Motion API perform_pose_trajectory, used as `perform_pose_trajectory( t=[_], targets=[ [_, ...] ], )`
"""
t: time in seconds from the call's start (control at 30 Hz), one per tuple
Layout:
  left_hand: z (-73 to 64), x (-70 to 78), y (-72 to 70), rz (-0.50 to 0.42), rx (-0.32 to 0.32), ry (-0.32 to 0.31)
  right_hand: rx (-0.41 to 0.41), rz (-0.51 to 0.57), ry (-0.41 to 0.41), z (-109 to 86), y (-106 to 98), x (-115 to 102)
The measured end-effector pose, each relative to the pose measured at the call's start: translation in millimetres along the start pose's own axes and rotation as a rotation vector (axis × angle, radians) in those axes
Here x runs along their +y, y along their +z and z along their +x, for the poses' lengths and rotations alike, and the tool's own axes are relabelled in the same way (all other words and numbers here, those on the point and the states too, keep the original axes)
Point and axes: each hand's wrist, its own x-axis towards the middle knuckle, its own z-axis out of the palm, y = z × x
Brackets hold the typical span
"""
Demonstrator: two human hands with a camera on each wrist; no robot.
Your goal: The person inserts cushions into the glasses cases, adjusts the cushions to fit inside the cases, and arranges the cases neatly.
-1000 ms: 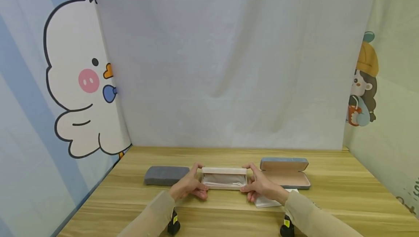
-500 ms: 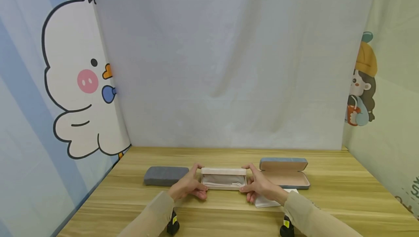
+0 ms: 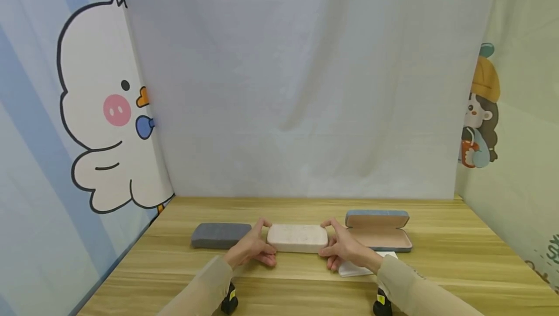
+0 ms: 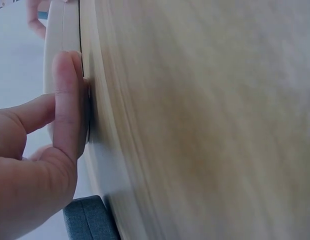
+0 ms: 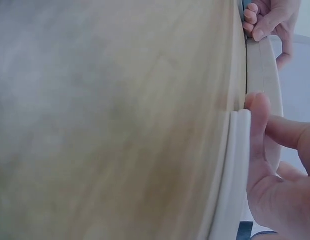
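A cream glasses case (image 3: pixel 297 238) lies closed on the wooden table (image 3: pixel 288 296). My left hand (image 3: pixel 253 248) grips its left end, thumb at the near edge and index finger reaching to the far side. At the opposite end my right hand (image 3: pixel 349 249) holds it the same way. In the left wrist view the left thumb (image 4: pixel 66 105) lies along the front of the case (image 4: pixel 63 35). The right thumb (image 5: pixel 259 120) presses the front too, just beyond a white folded sheet or cloth (image 5: pixel 235 170). The lid hides whatever is inside.
A closed grey-blue glasses case (image 3: pixel 220 235) stands just left of my left hand. To the right, a blue glasses case (image 3: pixel 380 238) stands with its lid up, showing a beige lining. White folded material (image 3: pixel 354 270) lies partly under my right hand. A pale curtain (image 3: pixel 297 88) hangs behind the table.
The cream case's lid has come down from partly raised to closed, covering the grey cloth that showed inside. Both hands keep their places at its ends.
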Motion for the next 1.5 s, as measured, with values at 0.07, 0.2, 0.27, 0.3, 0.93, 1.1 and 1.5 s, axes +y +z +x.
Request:
perform_pose_trajectory(
  t=[0.07,0.2,0.27,0.3,0.93,1.1,1.5],
  targets=[
    [-0.6,0.4,1.4,-0.001,0.003,-0.003,0.003,-0.019,0.002,-0.7,0,-1],
    [-3.0,1.9,3.9,0.007,0.016,0.003,0.015,-0.076,0.015,-2.9,-3,-7],
    [-6.2,4.4,5.2,0.026,0.03,0.014,0.026,-0.096,0.025,-4.2,-4,-11],
    [-7.8,6.0,5.8,0.044,0.04,0.021,0.034,-0.102,0.029,-5.0,-5,-13],
    [-15.2,39.9,78.5,-0.071,-0.038,0.018,0.113,-0.047,0.01,-52.6,-60,-25],
    [-13.2,36.5,96.9,-0.222,-0.081,-0.063,0.137,-0.035,0.019,-69.8,-73,-15],
    [-5.1,21.9,143.3,-0.403,-0.016,-0.125,0.113,0.002,0.118,-117.3,-111,13]
  ],
)
